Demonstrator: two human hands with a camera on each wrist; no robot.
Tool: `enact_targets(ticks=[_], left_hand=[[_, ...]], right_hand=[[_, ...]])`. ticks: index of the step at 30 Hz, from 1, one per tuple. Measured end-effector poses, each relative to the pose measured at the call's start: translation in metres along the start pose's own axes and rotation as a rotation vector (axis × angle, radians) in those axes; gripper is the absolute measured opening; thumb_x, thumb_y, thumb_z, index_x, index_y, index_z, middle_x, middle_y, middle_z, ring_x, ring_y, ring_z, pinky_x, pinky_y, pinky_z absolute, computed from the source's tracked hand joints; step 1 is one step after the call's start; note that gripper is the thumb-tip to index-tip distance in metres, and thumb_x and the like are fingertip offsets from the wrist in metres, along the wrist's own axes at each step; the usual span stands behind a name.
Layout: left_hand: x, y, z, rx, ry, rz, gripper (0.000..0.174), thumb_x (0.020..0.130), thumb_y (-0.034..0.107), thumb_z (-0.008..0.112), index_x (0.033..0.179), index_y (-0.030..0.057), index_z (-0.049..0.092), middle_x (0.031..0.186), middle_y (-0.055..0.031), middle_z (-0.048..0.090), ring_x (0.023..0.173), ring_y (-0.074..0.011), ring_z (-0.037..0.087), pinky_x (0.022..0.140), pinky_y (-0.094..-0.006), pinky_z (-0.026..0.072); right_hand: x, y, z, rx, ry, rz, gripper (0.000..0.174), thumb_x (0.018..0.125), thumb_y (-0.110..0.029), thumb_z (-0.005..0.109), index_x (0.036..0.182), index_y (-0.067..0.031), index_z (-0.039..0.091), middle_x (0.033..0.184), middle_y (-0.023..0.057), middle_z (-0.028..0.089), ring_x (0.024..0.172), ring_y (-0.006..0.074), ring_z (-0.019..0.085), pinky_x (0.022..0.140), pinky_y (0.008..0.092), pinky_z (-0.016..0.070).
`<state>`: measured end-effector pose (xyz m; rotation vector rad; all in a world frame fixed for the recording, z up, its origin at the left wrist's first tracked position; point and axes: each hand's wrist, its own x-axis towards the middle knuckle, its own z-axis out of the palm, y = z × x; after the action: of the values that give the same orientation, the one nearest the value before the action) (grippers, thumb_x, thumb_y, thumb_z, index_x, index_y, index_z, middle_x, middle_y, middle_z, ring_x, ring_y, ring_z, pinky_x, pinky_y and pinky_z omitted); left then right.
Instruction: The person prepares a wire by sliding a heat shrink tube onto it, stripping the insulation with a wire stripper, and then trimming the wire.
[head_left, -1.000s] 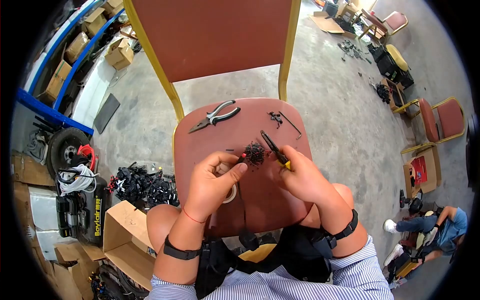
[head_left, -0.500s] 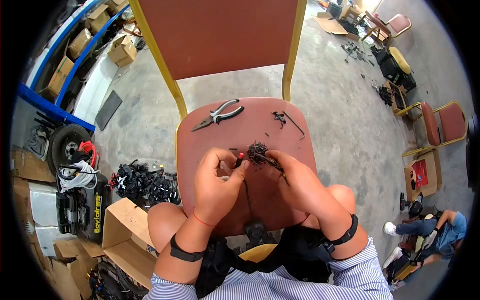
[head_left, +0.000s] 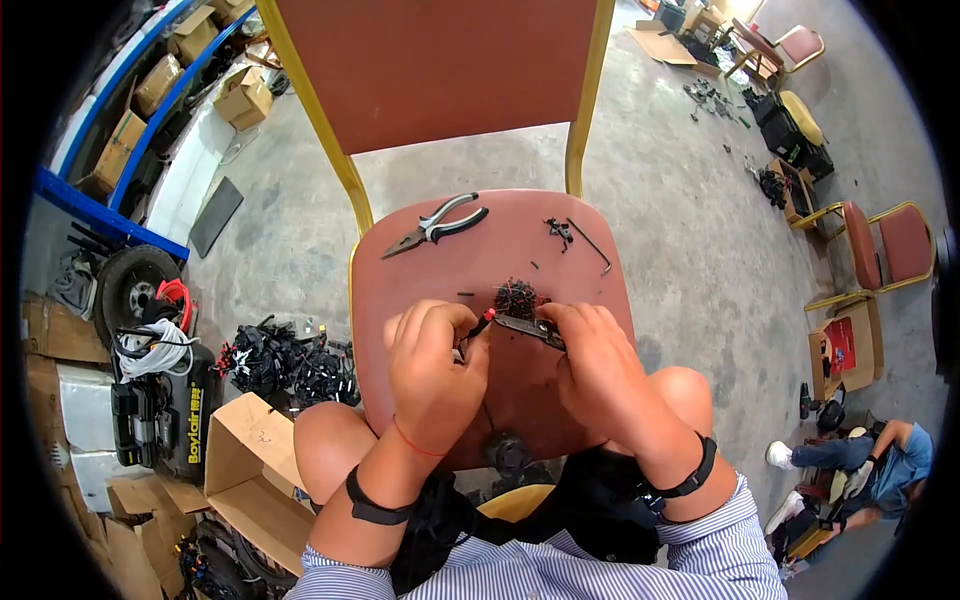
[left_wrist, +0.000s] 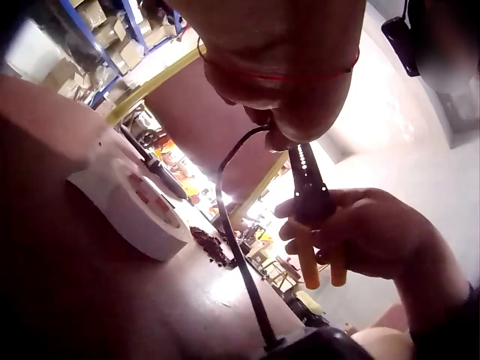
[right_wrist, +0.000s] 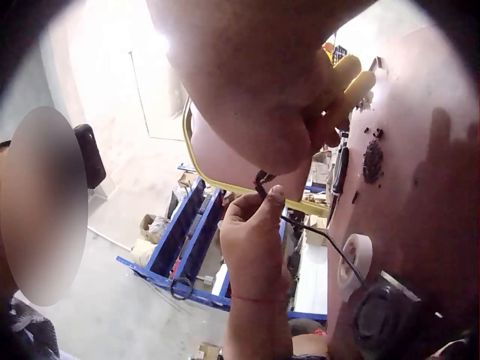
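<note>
While left hand (head_left: 435, 358) pinches cable (head_left: 482, 323), right (head_left: 602, 362) grips strippers (head_left: 530, 328); tank (head_left: 198, 390) reads "Boylair".

Head: above the seat's (head_left: 405, 285) near edge, facing down and forward; the whole seat is mid-view, the chair back (head_left: 460, 80) and floor (head_left: 680, 170) beyond.
Left wrist: low over the seat, tilted, facing the chair back; left hand (head_left: 435, 365) very near at the top, tape (left_wrist: 124, 221) close at the left, right hand (head_left: 600, 360) farther off.
Right wrist: facing the seat's left edge, which runs upright at picture right; right hand very near at the top, left hand beyond, shelves (head_left: 150, 120) farthest.
All three: both hands, seat, pile (head_left: 515, 298), chair back, shelves.
Wrist pair: tape too.
</note>
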<state>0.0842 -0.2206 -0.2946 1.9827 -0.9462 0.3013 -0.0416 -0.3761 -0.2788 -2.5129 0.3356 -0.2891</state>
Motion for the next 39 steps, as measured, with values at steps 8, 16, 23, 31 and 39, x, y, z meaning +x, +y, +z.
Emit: enact_targets(ticks=[8,16,23,31,39], left_hand=[[0.000,0.001,-0.002,0.063,-0.016,0.047,0.027,0.070,-0.002,0.079,0.089,0.0094,0.063,0.084,-0.0042,0.062,0.080,-0.0268,0.061,0.081,-0.0389,0.0403],[-0.001,0.000,-0.002,0.032,-0.020,0.020,0.025,0.072,0.000,0.079,0.088,0.0090,0.062,0.085,-0.0049,0.063,0.081,-0.0275,0.061,0.080,-0.0392,0.0410],[0.003,-0.002,-0.002,0.067,-0.031,0.111,0.022,0.074,0.001,0.078,0.089,0.0087,0.064,0.087,-0.0055,0.065,0.083,-0.0284,0.062,0.082,-0.0397,0.0418],[0.007,-0.003,-0.010,0.160,-0.067,0.237,0.018,0.077,0.003,0.076,0.092,0.0092,0.066,0.090,-0.0056,0.066,0.084,-0.0268,0.061,0.083,-0.0395,0.0415],[0.006,-0.004,-0.007,0.144,-0.048,0.235,0.019,0.078,0.001,0.078,0.091,0.0073,0.066,0.089,-0.0077,0.067,0.083,-0.0298,0.061,0.083,-0.0406,0.0429]], right_hand=[[-0.001,0.001,0.002,-0.005,0.006,0.005,0.054,0.075,0.009,0.059,0.128,0.0033,0.060,0.112,0.0196,0.064,0.109,0.0399,0.059,0.095,0.0462,0.0480],[-0.001,0.000,0.000,0.000,0.015,-0.006,0.055,0.073,0.009,0.060,0.128,0.0036,0.060,0.112,0.0203,0.063,0.108,0.0413,0.058,0.094,0.0479,0.0477],[-0.004,0.003,-0.001,-0.025,0.029,-0.034,0.051,0.076,0.004,0.060,0.127,0.0023,0.061,0.110,0.0190,0.064,0.110,0.0398,0.058,0.093,0.0460,0.0462],[-0.008,0.002,0.001,0.130,0.006,0.001,0.040,0.078,0.002,0.060,0.118,0.0035,0.061,0.104,0.0221,0.063,0.097,0.0449,0.062,0.084,0.0515,0.0502],[-0.003,0.004,0.002,0.072,0.002,0.061,0.036,0.080,0.004,0.061,0.116,-0.0016,0.065,0.103,0.0207,0.066,0.099,0.0439,0.064,0.085,0.0496,0.0530]])
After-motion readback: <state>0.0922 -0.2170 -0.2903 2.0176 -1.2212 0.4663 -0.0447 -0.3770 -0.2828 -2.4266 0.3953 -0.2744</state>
